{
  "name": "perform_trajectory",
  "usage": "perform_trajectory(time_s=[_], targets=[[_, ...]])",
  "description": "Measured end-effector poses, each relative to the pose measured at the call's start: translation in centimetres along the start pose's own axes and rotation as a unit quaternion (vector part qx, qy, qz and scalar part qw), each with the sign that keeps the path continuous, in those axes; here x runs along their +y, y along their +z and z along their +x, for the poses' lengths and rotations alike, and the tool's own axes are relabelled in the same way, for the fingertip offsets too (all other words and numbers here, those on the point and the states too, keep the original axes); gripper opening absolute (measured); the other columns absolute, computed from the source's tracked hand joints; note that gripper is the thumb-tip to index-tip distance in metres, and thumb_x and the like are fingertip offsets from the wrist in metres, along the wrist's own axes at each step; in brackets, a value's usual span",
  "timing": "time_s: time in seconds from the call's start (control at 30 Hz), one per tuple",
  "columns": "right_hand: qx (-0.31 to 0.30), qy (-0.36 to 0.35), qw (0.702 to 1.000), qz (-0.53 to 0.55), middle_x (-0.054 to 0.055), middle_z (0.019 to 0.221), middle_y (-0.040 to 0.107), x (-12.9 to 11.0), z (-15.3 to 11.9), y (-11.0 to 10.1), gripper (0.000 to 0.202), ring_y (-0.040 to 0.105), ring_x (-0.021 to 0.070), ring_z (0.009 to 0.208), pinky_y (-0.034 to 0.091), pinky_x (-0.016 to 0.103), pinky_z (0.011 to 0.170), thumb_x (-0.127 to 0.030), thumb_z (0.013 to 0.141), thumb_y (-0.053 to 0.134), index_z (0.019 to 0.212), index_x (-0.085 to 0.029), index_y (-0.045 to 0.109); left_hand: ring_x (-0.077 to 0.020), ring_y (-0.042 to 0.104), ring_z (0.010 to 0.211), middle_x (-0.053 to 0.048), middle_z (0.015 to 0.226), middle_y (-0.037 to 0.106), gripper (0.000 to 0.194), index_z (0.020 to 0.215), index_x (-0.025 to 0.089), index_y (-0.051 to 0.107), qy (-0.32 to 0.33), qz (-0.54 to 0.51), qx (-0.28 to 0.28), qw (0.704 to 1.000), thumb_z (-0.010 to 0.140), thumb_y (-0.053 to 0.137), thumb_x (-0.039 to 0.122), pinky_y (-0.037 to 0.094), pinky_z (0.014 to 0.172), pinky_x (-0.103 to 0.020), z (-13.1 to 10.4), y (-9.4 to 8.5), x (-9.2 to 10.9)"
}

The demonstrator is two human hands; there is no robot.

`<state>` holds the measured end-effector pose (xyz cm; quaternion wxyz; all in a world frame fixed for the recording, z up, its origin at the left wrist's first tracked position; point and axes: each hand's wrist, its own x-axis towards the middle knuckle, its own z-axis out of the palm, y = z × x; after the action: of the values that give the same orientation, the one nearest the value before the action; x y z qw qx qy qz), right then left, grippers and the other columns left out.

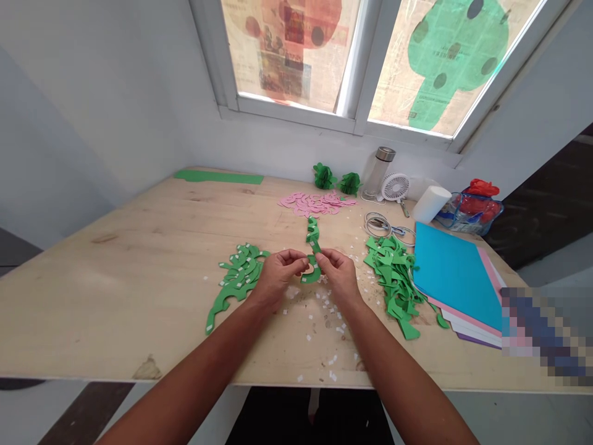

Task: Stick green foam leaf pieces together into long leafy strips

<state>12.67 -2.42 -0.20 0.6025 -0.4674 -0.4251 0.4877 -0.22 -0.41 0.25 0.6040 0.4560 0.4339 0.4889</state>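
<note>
Over the middle of the wooden table, my left hand pinches the left side of a curved green paper piece. My right hand has its fingers closed on the right side of the same piece. A curly green strip extends away from the fingertips. Left of my hands lies a pile of green curved cutouts with small white squares. Green paper scraps are heaped on the right. Small white bits are scattered below and between my hands.
Pink cutouts and two green paper shapes lie toward the wall. At right are scissors, tape rolls, a bottle, a small fan, a white roll, a plastic bag and blue sheets.
</note>
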Motion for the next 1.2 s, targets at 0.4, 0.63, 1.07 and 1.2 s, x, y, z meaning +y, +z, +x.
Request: perform_trajectory(time_s=[0.4, 0.63, 1.07, 1.2], targets=[[-0.001, -0.012, 1.000, -0.006, 0.002, 0.069, 0.068, 0.97, 0.40, -0.28, 0.025, 0.059, 0.0164, 0.064, 0.045, 0.027, 0.062, -0.038, 0.067, 0.067, 0.082, -0.017, 0.071, -0.0132, 0.056, 0.055, -0.002, 0.058, 0.064, 0.023, 0.066, 0.015, 0.066, 0.006, 0.013, 0.001, 1.000, 0.053, 0.076, 0.030, 0.042, 0.054, -0.023, -0.04, -0.03, -0.29], [-0.004, -0.020, 1.000, 0.003, 0.000, 0.067, 0.067, 1.03, 0.35, -0.32, 0.021, 0.058, 0.0148, 0.062, 0.044, 0.027, 0.062, -0.034, 0.068, 0.066, 0.080, -0.017, 0.071, -0.0130, 0.056, 0.055, -0.002, 0.058, 0.064, 0.024, 0.065, 0.014, 0.066, -0.012, -0.012, -0.005, 1.000, 0.051, 0.078, 0.030, 0.041, 0.055, -0.024, 0.09, -0.06, -0.43], [0.009, -0.024, 1.000, -0.015, 0.001, 0.065, 0.067, 0.69, 0.33, -0.23, 0.022, 0.059, 0.0171, 0.066, 0.045, 0.028, 0.063, -0.037, 0.068, 0.066, 0.078, -0.018, 0.071, -0.0161, 0.061, 0.063, -0.005, 0.064, 0.065, 0.025, 0.071, 0.015, 0.066, -0.031, -0.037, -0.040, 0.998, 0.060, 0.074, 0.036, 0.046, 0.060, -0.026, -0.09, -0.40, 0.01], [0.016, -0.019, 1.000, -0.020, 0.001, 0.063, 0.067, 0.75, 0.37, -0.29, 0.024, 0.058, 0.0164, 0.063, 0.044, 0.027, 0.060, -0.038, 0.067, 0.066, 0.079, -0.017, 0.071, -0.0174, 0.061, 0.063, -0.006, 0.064, 0.065, 0.028, 0.073, 0.014, 0.066, -0.038, -0.044, -0.048, 0.997, 0.061, 0.073, 0.038, 0.047, 0.060, -0.027, -0.14, -0.41, 0.16]])
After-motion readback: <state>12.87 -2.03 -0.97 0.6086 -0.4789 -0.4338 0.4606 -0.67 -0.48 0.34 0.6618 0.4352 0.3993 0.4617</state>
